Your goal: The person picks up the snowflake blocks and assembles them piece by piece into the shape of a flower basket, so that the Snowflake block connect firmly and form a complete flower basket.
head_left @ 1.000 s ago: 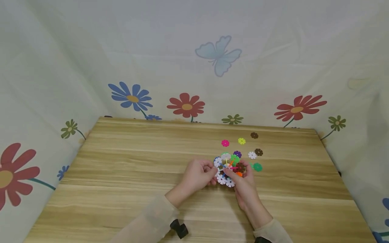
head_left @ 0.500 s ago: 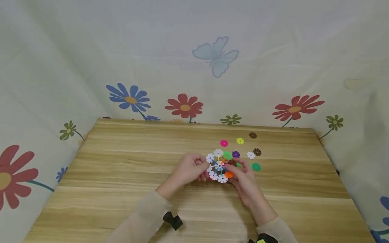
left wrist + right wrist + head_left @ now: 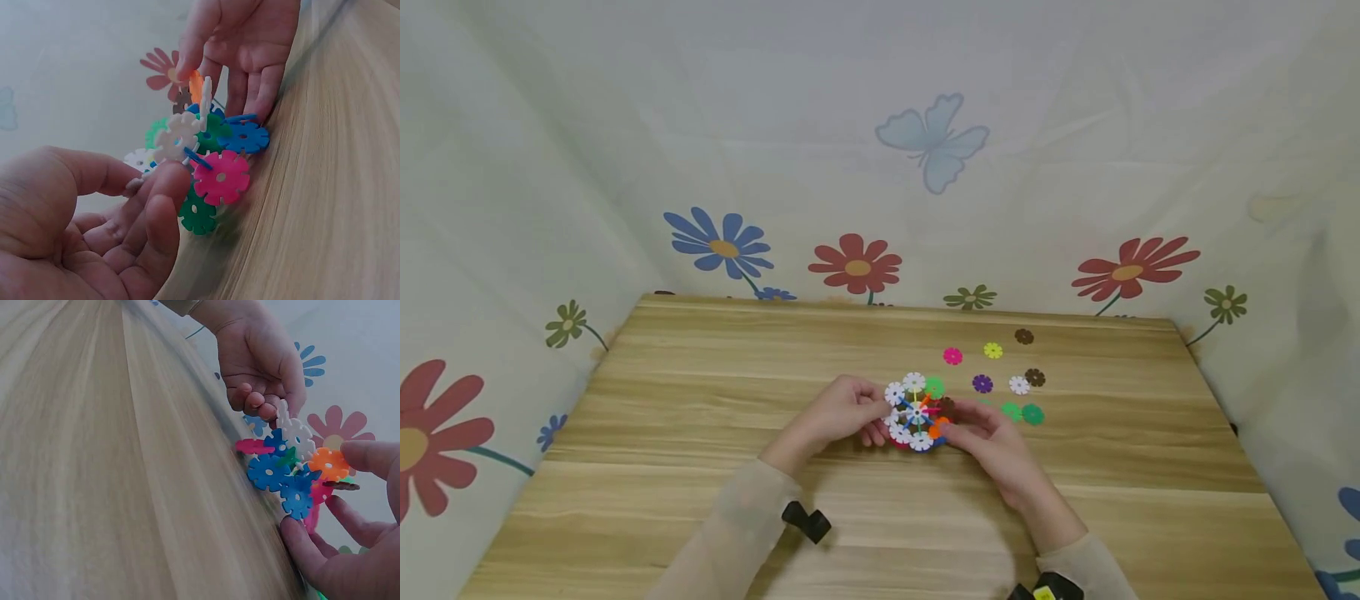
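Desk (image 3: 700, 358): moderately lit, palest toward the front, soft shadow beside the right forearm (image 3: 1056, 517).
Curtain (image 3: 775, 125): dim, greyish, shaded along its right-hand folds.
Joined discs (image 3: 917, 412): fine detail soft from the head camera, crisper from both wrists; diffuse shadow near them, left wrist view.
Wood grain (image 3: 94, 456): smeared, right wrist view.
Wrist pictures: hazy, low contrast.

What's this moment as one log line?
left hand: pinches disc cluster | right hand: holds its opposite side | loose discs: on table
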`<act>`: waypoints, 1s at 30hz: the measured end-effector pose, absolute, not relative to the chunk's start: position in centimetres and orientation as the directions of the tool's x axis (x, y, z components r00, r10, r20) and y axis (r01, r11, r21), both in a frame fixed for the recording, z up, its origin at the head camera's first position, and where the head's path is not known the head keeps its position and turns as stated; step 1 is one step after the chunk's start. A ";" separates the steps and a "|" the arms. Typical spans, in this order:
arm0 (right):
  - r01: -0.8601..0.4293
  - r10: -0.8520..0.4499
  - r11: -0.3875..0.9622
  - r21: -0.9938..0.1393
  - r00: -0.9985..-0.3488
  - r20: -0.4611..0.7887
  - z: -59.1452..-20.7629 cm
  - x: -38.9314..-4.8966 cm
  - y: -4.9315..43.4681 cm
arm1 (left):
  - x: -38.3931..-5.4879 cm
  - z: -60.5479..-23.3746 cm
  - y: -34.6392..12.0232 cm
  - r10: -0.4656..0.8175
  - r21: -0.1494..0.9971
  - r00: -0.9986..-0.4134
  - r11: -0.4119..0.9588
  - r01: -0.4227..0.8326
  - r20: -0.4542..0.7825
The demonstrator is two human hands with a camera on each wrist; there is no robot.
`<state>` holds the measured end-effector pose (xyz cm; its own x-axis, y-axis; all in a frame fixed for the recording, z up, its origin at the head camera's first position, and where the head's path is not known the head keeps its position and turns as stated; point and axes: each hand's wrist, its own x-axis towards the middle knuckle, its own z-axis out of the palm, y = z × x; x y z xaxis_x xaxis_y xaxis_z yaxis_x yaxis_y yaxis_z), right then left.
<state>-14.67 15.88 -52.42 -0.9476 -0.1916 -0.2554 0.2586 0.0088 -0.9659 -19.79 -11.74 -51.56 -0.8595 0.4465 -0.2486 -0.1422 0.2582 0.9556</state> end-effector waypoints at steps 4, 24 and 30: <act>0.241 -0.194 0.039 -0.970 -0.950 -0.244 -52.6 -14.9 15.7 | -20.0 -51.7 -12.2 0.435 0.948 -0.856 0.265 -0.174 -0.278; 0.214 -0.216 -0.044 -0.976 -0.956 -0.199 -53.0 -18.4 7.4 | -21.7 -50.6 -17.8 0.147 0.912 -0.948 0.349 -0.217 -0.282; 0.227 -0.254 -0.063 -0.972 -0.945 -0.204 -52.6 -19.7 4.8 | -22.1 -49.6 -20.4 0.127 0.889 -0.934 0.372 -0.267 -0.333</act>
